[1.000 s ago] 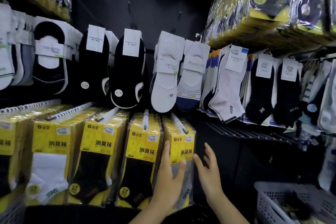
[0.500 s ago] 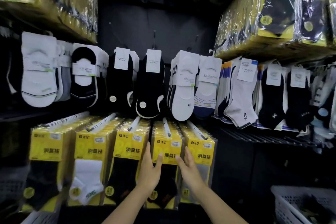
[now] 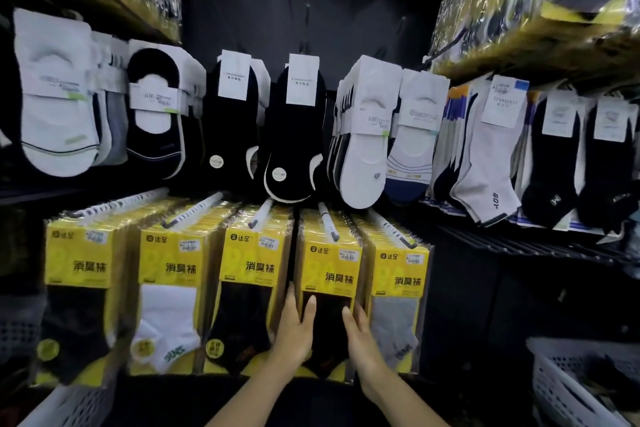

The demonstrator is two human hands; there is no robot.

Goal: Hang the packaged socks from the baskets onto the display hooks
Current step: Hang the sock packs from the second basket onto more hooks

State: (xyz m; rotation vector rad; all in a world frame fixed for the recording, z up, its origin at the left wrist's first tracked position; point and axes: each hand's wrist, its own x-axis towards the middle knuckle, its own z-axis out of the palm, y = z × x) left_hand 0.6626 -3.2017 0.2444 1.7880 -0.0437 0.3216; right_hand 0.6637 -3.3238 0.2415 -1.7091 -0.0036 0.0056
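Several rows of yellow packaged socks hang on white display hooks (image 3: 328, 226) along the lower rack. My left hand (image 3: 294, 329) lies with straight fingers against the left side of the fourth row, a stack of black-sock packs (image 3: 329, 291). My right hand (image 3: 360, 333) lies with straight fingers against that stack's right side, next to the grey-sock packs (image 3: 398, 295). Neither hand holds a pack. A white basket (image 3: 568, 388) sits at the lower right, another basket (image 3: 69, 406) at the lower left.
Loose no-show socks (image 3: 298, 135) and ankle socks (image 3: 485, 156) hang on the upper row. Shelves of wrapped yellow packs (image 3: 540, 10) jut out above on the right and left. A dark wire rack (image 3: 519, 246) lies to the right of the yellow rows.
Both hands have shifted from the rightmost rows to either side of the fourth row and now press its sides. The view has swung right and closer to the rack.
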